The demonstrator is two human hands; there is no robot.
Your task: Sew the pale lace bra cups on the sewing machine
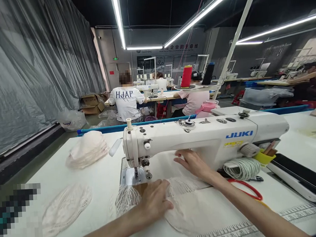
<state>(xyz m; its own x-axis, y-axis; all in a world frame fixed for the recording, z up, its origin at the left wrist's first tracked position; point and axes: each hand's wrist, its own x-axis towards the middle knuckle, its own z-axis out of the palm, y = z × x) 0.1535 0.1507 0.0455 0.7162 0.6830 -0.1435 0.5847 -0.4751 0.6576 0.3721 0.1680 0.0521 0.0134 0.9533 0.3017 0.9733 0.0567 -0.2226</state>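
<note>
A white JUKI sewing machine (200,137) stands on the white table (97,177). A pale cream lace piece (188,204) lies under its arm, one fringed end near the needle plate (131,176). My left hand (153,200) rests flat on the lace just in front of the needle, fingers loosely spread. My right hand (192,163) lies flat on the cloth under the machine arm, fingers stretched toward the needle.
Two piles of lace pieces (87,149) (65,208) lie at the left. A coil of white cord (242,168), a yellow cup (264,157) and red-handled scissors (246,188) sit at the right. Red (186,76) and black thread cones stand behind. Other workers (127,99) sit further back.
</note>
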